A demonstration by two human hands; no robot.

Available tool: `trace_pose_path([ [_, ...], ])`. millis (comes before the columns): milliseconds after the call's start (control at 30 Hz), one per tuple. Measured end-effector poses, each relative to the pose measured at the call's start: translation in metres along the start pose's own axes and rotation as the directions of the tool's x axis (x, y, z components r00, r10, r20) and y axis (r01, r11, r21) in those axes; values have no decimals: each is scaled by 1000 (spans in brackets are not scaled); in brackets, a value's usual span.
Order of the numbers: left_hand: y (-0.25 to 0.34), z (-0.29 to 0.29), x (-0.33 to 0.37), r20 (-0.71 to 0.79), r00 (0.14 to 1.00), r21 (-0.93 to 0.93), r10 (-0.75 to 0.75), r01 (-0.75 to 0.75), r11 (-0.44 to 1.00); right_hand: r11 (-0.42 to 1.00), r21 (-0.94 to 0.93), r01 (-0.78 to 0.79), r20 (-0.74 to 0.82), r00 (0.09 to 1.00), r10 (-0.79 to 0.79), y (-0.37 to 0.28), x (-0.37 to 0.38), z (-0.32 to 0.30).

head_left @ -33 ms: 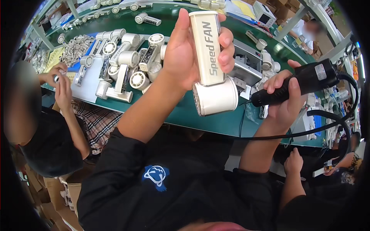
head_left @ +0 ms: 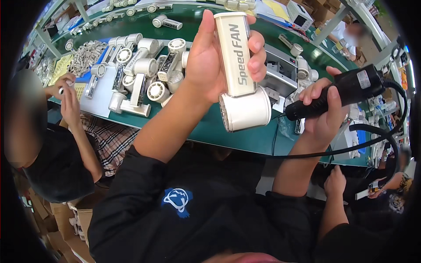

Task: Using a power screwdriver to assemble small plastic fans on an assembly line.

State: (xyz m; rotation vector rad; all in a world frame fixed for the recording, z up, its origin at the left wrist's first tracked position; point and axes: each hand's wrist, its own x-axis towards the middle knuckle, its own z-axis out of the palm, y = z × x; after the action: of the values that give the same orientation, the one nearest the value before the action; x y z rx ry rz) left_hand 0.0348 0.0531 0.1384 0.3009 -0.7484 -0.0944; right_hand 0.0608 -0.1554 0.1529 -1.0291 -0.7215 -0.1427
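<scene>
My left hand (head_left: 202, 68) is wrapped around the handle of a cream handheld fan (head_left: 246, 109), held up above the bench with its round head at the lower end. Grey lettering runs along the handle. In my right hand (head_left: 322, 125) is a black electric screwdriver (head_left: 360, 85), its narrow bit pointing left toward the fan's head. The bit's tip is close to the head's right side; I cannot tell whether they touch. A thick black cable (head_left: 397, 94) loops from the screwdriver's rear end.
Several fans (head_left: 144, 65) lie piled on the green bench (head_left: 210, 136) to the left, some with circuit boards showing. A grey metal device (head_left: 280, 72) stands behind my right hand. One person (head_left: 61, 162) handles a small part at left; another person's hand (head_left: 335, 182) is at lower right.
My hands, the fan and the screwdriver stay practically in place. The hands of the person at left and the person at lower right have shifted slightly.
</scene>
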Motion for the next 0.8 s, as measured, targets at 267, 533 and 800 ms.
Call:
trace_pose_path([
  [267,-21,10,10,-35,998,-80,-43,40,996,980,-195,-51,-48,998,42,-3,10,-16],
  [533,-77,51,39,234,958,241,168,-225,944,-440,705,557,610,-158,776,-91,-58,25],
  [800,-112,67,49,369,922,4,115,-125,992,-453,852,261,276,512,813,-108,-77,17],
])
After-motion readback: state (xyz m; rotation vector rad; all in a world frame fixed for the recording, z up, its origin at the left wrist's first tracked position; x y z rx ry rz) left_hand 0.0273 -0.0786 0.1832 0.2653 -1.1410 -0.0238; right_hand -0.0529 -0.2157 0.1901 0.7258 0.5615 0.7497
